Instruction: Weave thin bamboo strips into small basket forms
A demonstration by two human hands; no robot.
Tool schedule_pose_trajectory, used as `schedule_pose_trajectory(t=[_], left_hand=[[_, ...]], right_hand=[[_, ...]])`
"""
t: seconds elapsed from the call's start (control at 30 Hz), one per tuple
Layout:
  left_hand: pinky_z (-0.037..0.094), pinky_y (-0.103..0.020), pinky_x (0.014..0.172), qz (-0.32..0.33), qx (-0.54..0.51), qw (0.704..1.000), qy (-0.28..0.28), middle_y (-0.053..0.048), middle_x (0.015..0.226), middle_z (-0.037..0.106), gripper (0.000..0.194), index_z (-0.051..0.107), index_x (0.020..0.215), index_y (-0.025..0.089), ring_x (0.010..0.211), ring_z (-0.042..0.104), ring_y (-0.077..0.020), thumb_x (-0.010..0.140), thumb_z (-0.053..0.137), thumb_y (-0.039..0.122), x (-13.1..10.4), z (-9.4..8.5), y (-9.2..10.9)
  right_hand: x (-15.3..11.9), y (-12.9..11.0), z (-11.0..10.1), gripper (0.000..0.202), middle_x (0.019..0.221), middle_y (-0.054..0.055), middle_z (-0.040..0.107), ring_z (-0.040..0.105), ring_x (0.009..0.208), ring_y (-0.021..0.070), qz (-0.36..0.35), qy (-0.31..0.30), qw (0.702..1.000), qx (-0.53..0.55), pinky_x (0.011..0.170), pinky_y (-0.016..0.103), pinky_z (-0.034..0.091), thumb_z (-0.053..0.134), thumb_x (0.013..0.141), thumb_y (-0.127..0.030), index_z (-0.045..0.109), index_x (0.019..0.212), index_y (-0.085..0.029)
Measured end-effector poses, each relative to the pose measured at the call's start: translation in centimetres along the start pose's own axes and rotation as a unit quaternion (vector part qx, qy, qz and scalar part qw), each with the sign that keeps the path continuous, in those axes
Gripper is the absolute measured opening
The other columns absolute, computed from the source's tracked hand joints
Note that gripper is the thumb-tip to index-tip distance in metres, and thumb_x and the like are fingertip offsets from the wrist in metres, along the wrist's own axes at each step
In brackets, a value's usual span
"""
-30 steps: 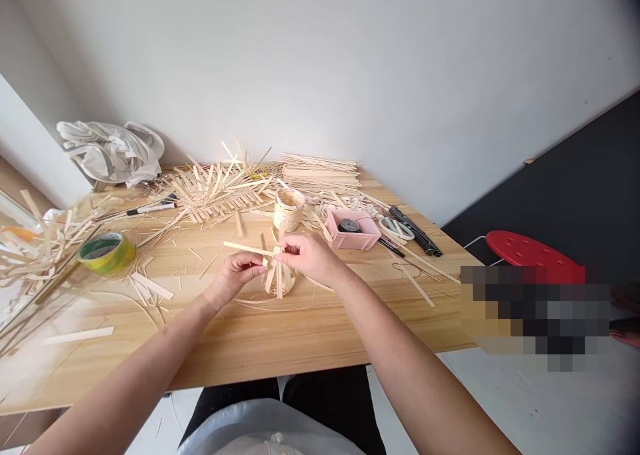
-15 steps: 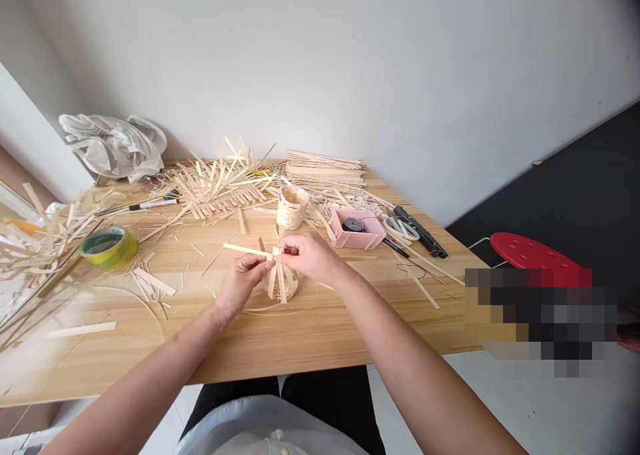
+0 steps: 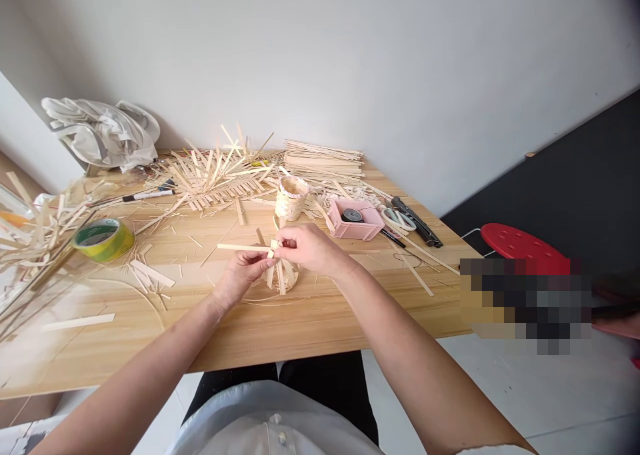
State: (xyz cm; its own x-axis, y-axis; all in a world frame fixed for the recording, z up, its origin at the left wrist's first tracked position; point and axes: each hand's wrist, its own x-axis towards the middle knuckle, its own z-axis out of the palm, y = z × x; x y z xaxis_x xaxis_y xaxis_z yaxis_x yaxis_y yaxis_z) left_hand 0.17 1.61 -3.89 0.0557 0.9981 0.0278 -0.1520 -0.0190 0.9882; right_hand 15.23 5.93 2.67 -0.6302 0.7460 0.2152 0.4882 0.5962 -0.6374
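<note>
A small piece of wooden strips (image 3: 283, 278) fans downward over the table in front of me, with one pale strip (image 3: 243, 247) sticking out to the left. My left hand (image 3: 245, 273) pinches it from the left, thumb and fingers together. From the right, my right hand (image 3: 307, 247) grips the top of the same piece between thumb and fingertips. The fingertips of both hands nearly meet and partly hide the strips. Just behind the hands stands a small woven basket (image 3: 291, 202).
A pink box (image 3: 356, 227) holds a black spool; scissors (image 3: 399, 220) and a black tool (image 3: 417, 222) lie beside it. Green-yellow tape (image 3: 104, 240) sits left. Loose strips (image 3: 215, 182) pile behind. A red stool (image 3: 523, 248) stands right, near another person's hand.
The view has shifted slightly, so the table appears higher. My hands still hold the strip piece, with the fingers slightly rearranged. More of the other person's hand shows at the right edge.
</note>
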Motion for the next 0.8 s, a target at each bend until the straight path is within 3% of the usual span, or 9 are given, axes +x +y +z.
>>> schedule_pose_trajectory(t=[0.13,0.3,0.5,0.63,0.8], left_hand=[[0.04,-0.022,0.063,0.048,0.003,0.999,0.007,0.001,0.064,0.059,0.013,0.07,0.065,0.017,0.065,0.05,-0.0111,0.059,0.075,0.029,0.2,0.1,-0.3],[0.041,-0.023,0.072,0.079,0.04,0.996,-0.01,0.0,0.077,0.064,0.013,0.071,0.075,0.02,0.072,0.053,-0.0123,0.063,0.072,0.023,0.2,0.1,-0.5],[0.041,-0.024,0.063,0.01,0.035,0.999,-0.027,0.001,0.06,0.06,0.014,0.069,0.065,0.018,0.061,0.051,-0.012,0.057,0.075,0.028,0.3,0.5,-0.2],[0.042,-0.025,0.067,-0.006,0.034,0.997,-0.073,0.001,0.065,0.063,0.016,0.07,0.071,0.018,0.066,0.054,-0.013,0.058,0.074,0.028,0.6,0.3,-0.1],[0.042,-0.024,0.066,-0.013,0.058,0.994,-0.096,0.001,0.065,0.064,0.013,0.071,0.068,0.018,0.065,0.054,-0.0129,0.061,0.072,0.029,0.6,0.3,-0.1]], right_hand=[[-0.1,0.3,0.0,0.021,0.05,-0.007,0.037,0.034,0.05,0.0065,-0.008,-0.006,1.0,0.0,0.051,0.021,0.022,0.057,0.071,-0.015,0.047,0.053,-0.016],[-0.3,0.6,-0.3,0.024,0.052,-0.007,0.038,0.036,0.052,0.0065,-0.022,-0.013,0.999,0.021,0.052,0.02,0.024,0.059,0.07,-0.012,0.044,0.052,-0.015],[-0.9,0.8,-0.4,0.018,0.055,-0.007,0.043,0.039,0.053,0.007,-0.013,0.0,0.999,0.051,0.053,0.02,0.028,0.062,0.068,-0.011,0.048,0.058,-0.016],[-1.1,1.0,-0.2,0.012,0.059,-0.007,0.049,0.044,0.054,0.0075,-0.004,0.004,0.997,0.08,0.054,0.02,0.032,0.062,0.068,-0.011,0.052,0.069,-0.017],[-1.1,1.0,-0.2,0.013,0.059,-0.006,0.048,0.043,0.055,0.0074,-0.018,-0.004,0.996,0.086,0.054,0.019,0.032,0.062,0.067,-0.011,0.051,0.066,-0.017]])
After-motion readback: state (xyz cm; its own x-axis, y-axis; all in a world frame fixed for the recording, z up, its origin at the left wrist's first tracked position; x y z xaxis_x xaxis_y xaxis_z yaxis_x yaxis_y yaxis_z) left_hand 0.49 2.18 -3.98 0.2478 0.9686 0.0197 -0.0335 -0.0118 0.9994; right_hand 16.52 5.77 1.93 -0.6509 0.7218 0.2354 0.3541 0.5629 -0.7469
